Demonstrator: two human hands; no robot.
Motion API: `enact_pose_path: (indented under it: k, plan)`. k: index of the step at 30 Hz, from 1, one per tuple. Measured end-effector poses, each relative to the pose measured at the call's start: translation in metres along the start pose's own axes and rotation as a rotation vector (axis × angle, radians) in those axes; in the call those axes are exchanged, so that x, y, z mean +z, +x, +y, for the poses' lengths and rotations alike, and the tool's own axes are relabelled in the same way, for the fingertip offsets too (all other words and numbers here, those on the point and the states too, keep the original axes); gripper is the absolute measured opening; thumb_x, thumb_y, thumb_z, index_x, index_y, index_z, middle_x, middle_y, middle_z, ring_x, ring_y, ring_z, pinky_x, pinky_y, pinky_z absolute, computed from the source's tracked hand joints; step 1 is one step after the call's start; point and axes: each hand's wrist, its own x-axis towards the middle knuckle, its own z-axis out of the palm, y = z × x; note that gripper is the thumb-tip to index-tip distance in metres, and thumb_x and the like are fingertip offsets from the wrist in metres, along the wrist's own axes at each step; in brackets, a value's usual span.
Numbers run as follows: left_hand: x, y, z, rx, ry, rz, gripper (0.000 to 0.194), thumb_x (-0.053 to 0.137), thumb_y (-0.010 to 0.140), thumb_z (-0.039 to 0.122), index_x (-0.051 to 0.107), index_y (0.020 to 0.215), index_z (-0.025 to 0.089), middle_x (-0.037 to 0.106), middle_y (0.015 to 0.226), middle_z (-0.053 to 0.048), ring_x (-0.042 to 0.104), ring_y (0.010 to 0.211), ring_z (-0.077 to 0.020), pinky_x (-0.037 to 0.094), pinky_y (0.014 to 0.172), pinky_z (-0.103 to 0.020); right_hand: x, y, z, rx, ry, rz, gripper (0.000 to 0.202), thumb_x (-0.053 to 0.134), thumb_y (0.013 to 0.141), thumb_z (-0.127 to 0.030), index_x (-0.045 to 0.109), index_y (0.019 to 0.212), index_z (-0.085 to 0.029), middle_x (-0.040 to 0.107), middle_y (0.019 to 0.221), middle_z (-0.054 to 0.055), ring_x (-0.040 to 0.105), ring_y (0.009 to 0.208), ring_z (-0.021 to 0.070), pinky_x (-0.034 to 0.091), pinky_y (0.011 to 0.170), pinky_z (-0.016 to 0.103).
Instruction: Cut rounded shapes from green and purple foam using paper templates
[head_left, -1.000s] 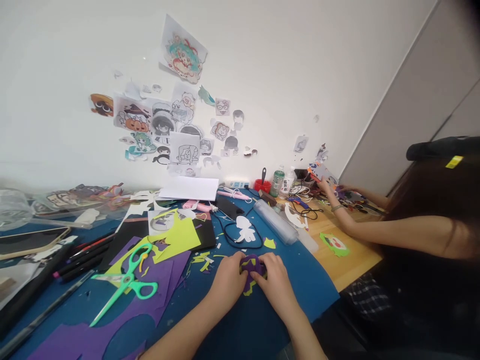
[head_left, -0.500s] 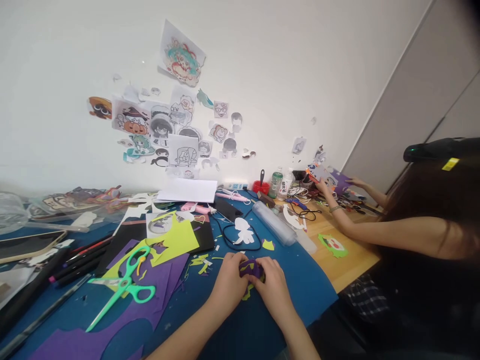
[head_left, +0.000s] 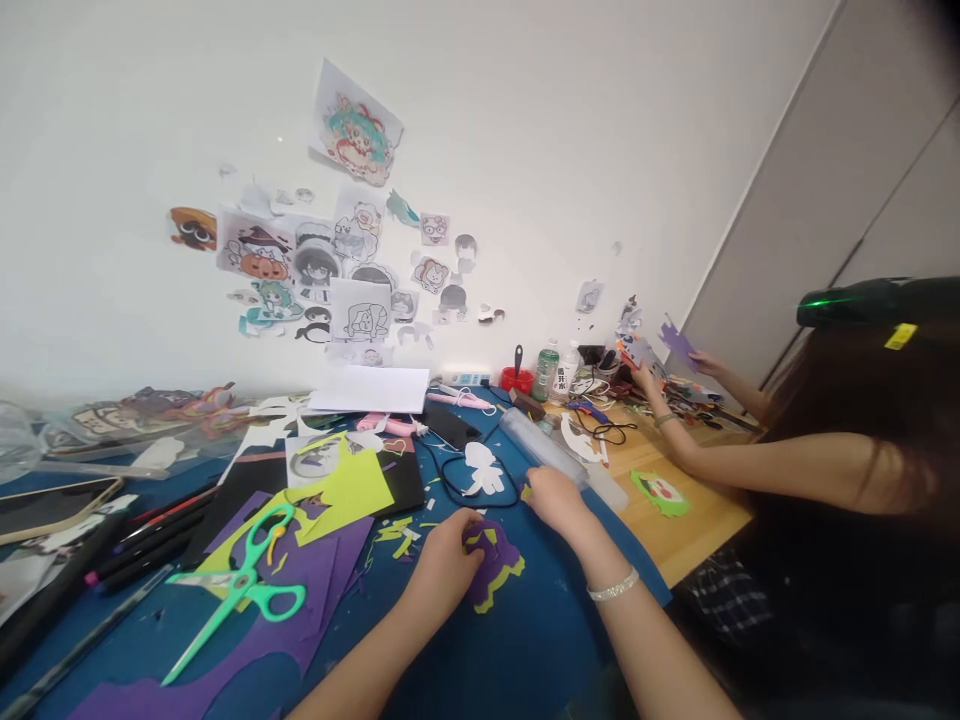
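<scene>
My left hand (head_left: 448, 562) pinches the left edge of a purple cutout (head_left: 496, 562) with a yellow-green border, low over the blue mat (head_left: 555, 620). Up and to the right, my right hand (head_left: 553, 500) has its fingers closed at a small yellow-green piece (head_left: 526, 492), which is mostly covered by the fingers. A white paper cutout (head_left: 484, 470) lies just left of that hand, inside a loop of black cable. Green scissors (head_left: 244, 580) rest on purple sheets (head_left: 330, 570) at the left.
Yellow-green paper (head_left: 349, 490) and black pens (head_left: 161, 535) lie at the left. Behind the hands are a clear plastic roll (head_left: 540, 445), a red pot (head_left: 517, 380) and bottles (head_left: 547, 370). At the right, another person's hands hold paper pieces above a wooden table (head_left: 675, 530).
My right hand has left the purple cutout and moved up and right to the small yellow-green piece. The cutout shows more fully in my left hand. The other person's purple paper has moved apart from the printed one.
</scene>
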Motion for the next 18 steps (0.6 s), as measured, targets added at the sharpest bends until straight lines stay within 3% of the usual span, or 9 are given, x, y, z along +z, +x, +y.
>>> enact_pose_path:
  k: [9, 12, 15, 18]
  plan:
    - [-0.001, 0.005, -0.009, -0.006, -0.092, -0.022, 0.031, 0.050, 0.065, 0.012, 0.057, 0.094, 0.018, 0.063, 0.095, -0.006, 0.058, 0.084, -0.0208, 0.048, 0.064, -0.027, -0.004, 0.020, 0.003, 0.002, -0.056, -0.165, 0.012, 0.069, 0.049, -0.009, 0.063, 0.059, -0.014, 0.064, 0.069, 0.009, 0.061, 0.068, 0.0231, 0.040, 0.052, 0.025]
    - [0.000, 0.007, -0.011, 0.000, -0.112, -0.032, 0.027, 0.050, 0.064, 0.012, 0.058, 0.090, 0.017, 0.063, 0.090, -0.005, 0.059, 0.081, -0.0193, 0.048, 0.063, -0.026, -0.010, 0.018, 0.003, -0.011, -0.029, -0.151, 0.007, 0.063, 0.055, -0.008, 0.063, 0.058, -0.014, 0.063, 0.066, 0.009, 0.060, 0.066, 0.0227, 0.038, 0.051, 0.026]
    - [0.002, 0.010, -0.014, -0.003, -0.129, -0.020, 0.033, 0.051, 0.065, 0.015, 0.055, 0.098, 0.016, 0.063, 0.092, -0.007, 0.059, 0.082, -0.0201, 0.047, 0.062, -0.026, -0.020, 0.004, 0.001, -0.037, 0.009, -0.100, 0.014, 0.054, 0.063, -0.007, 0.065, 0.067, -0.014, 0.064, 0.073, 0.008, 0.059, 0.069, 0.0211, 0.038, 0.053, 0.025]
    - [0.005, 0.013, -0.018, 0.007, -0.145, -0.007, 0.041, 0.052, 0.067, 0.017, 0.050, 0.107, 0.015, 0.063, 0.089, -0.007, 0.059, 0.081, -0.0199, 0.046, 0.062, -0.027, -0.032, -0.017, -0.005, -0.212, 0.142, -0.114, 0.017, 0.051, 0.070, -0.011, 0.065, 0.077, -0.018, 0.065, 0.079, 0.002, 0.057, 0.071, 0.0155, 0.038, 0.057, 0.022]
